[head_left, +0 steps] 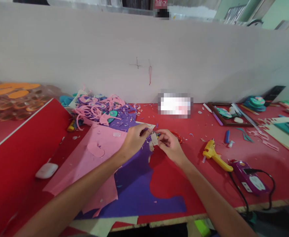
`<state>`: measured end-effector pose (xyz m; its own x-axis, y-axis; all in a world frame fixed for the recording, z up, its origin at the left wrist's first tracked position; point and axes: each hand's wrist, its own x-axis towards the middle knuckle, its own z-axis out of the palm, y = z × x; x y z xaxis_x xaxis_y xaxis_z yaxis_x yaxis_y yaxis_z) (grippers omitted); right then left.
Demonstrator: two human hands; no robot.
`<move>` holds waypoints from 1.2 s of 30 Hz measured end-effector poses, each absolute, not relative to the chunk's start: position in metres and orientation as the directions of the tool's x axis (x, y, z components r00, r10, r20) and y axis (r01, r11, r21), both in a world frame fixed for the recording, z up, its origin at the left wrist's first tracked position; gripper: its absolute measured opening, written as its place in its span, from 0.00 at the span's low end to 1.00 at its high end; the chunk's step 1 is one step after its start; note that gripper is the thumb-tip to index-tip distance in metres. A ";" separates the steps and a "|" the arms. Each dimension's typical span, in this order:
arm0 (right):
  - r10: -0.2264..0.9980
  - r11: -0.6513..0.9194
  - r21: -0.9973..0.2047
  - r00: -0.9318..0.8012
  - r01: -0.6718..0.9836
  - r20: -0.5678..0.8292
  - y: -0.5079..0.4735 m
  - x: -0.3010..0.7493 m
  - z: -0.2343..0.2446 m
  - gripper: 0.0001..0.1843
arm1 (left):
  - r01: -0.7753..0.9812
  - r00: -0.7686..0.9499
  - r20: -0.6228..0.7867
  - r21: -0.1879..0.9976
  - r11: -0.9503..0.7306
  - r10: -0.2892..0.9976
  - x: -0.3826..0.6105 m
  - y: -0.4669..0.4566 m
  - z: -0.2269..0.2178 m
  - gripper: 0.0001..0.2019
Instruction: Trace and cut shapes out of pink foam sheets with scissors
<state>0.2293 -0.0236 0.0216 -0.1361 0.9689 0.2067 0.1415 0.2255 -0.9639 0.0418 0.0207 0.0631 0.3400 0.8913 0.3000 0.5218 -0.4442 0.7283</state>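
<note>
My left hand [135, 138] is closed in a pinch over the middle of the table; what sits between its fingertips is too small to make out. Facing it, my right hand [170, 144] has its fingers closed at the edge of a small cream-coloured flat piece [154, 139]. The two hands' fingertips almost meet above this piece. Partly hidden behind my right hand shows a red loop [178, 136], like a scissor handle. Under the hands lie a purple sheet [134, 194] with a curved cut-out edge and, to the left, a pink sheet [107, 164].
Pink and purple scraps [97, 107] are heaped at the back left. A yellow glue gun [217, 156] and a purple corded box [250, 179] lie right. A brown tray [224, 123] stands behind them. Left are a white case [47, 170] and a red panel [23, 158].
</note>
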 end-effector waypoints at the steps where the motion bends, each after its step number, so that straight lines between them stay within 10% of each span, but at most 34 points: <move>1: 0.969 0.225 -0.964 -0.134 0.146 0.206 -0.023 0.230 0.022 0.20 | 0.566 0.334 0.301 0.694 -0.445 0.893 0.038 0.024 0.066 0.14; 11: 0.980 0.195 -0.969 -0.062 0.152 0.187 -0.022 0.235 0.023 0.17 | 0.883 0.468 0.149 -0.047 -0.467 0.871 -0.037 0.066 0.074 0.23; 36: 0.979 0.182 -0.979 0.080 0.092 0.189 -0.015 0.240 0.015 0.23 | 0.621 0.724 0.102 0.335 -0.709 0.682 0.039 0.036 0.019 0.10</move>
